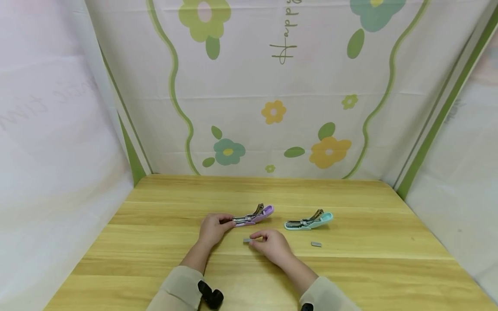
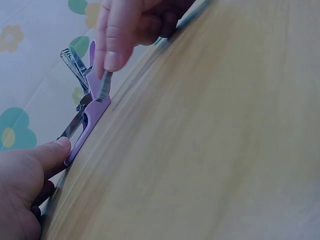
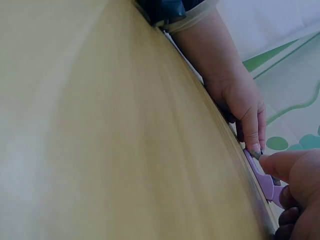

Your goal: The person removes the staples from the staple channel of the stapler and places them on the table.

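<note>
A purple stapler (image 1: 254, 217) lies on the wooden table with its top swung open, the metal magazine showing. My left hand (image 1: 215, 229) grips its front end between thumb and fingers; the left wrist view shows the thumb (image 2: 61, 142) on that tip. Just in front of the stapler, my right hand (image 1: 273, 247) pinches a small grey strip of staples (image 1: 247, 240) between thumb and forefinger. In the left wrist view the staple strip (image 2: 104, 87) overlaps the side of the purple stapler (image 2: 90, 117). In the right wrist view, my right hand (image 3: 297, 172) partly hides the stapler.
To the right stands a mint green stapler (image 1: 309, 221), also opened up. A second staple strip (image 1: 316, 244) lies on the table (image 1: 373, 233) in front of it. A flowered cloth (image 1: 249, 86) hangs behind the table, with more cloth at both sides.
</note>
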The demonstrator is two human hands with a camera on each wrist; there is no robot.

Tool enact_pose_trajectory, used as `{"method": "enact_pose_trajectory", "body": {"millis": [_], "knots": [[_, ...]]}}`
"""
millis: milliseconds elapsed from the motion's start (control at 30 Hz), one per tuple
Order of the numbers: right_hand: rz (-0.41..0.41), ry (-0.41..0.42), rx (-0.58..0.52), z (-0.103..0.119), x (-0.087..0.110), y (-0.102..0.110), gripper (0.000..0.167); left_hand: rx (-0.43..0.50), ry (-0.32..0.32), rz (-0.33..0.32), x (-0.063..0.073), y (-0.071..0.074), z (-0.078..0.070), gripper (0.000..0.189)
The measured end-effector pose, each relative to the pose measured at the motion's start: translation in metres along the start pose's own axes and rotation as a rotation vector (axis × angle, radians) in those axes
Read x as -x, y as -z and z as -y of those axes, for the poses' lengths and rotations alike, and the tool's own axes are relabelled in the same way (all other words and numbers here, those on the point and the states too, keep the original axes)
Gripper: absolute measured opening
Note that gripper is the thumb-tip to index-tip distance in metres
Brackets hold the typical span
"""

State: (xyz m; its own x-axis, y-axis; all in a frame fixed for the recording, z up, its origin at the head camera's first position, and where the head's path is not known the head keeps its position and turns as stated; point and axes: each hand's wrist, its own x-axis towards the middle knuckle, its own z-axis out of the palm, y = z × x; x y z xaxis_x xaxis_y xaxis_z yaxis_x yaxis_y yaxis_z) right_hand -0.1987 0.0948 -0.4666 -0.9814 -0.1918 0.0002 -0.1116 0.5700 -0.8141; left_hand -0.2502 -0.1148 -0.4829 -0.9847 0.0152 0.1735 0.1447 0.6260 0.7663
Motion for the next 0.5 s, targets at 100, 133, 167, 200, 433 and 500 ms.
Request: {"method": "enact_pose_trajectory", "body": {"millis": [100, 133, 167, 200, 433, 500], "knots": [[-0.009, 0.014, 0.052, -0.0018, 0.0015, -0.0009, 0.018, -0.006, -0.007, -0.005, -0.0007, -0.0004, 0.0008, 0.018], [-0.013, 0.018, 0.067, -0.0017, 0.0019, -0.001, 0.018, -0.009, -0.01, -0.007, -0.0008, -0.0006, 0.001, 0.018], [-0.014, 0.016, 0.081, -0.0014, 0.0021, -0.0009, 0.018, -0.008, -0.01, -0.008, -0.0009, -0.0008, 0.0011, 0.018], [-0.015, 0.014, 0.094, -0.001, 0.0023, -0.0008, 0.018, -0.006, -0.008, -0.008, -0.0009, -0.001, 0.0011, 0.018], [-0.011, 0.001, 0.173, 0.0018, 0.0033, -0.0013, 0.016, 0.009, -0.005, -0.005, -0.0004, -0.0012, 0.0001, 0.016], [-0.007, 0.001, 0.177, 0.0021, 0.0032, -0.0014, 0.016, 0.01, -0.003, -0.005, 0.0001, -0.0012, 0.0, 0.016]]}}
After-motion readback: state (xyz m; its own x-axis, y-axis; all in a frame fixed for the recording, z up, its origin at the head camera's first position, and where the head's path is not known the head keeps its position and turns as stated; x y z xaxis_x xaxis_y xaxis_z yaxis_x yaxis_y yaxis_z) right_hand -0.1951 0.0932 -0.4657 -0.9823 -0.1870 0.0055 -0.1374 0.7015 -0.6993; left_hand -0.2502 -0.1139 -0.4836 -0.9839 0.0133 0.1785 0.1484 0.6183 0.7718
